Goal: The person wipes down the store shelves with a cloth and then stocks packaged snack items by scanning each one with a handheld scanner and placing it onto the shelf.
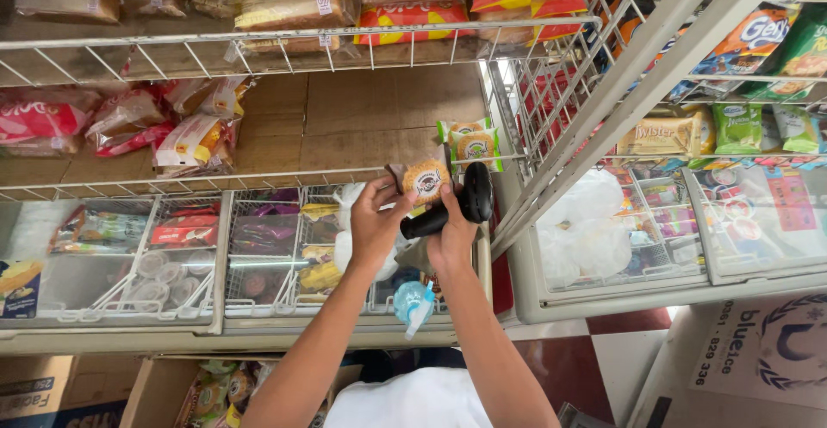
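Head view: wire shelf edge (pixel 258 178), bare boards behind.
Left hand (pixel 375 221): pinching round packaged pastry (pixel 425 179).
Right hand (pixel 452 237): apparently gripping black handheld scanner (pixel 461 207), beside shelf's end.

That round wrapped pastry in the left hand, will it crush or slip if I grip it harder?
The wrapped pastry, pinched by the left hand, looks small and probably light. Its clear glossy wrapper may be slippery, so an edge pinch could slide. It looks like a soft baked item, so a hard squeeze would likely dent it. The right hand holds a black scanner.
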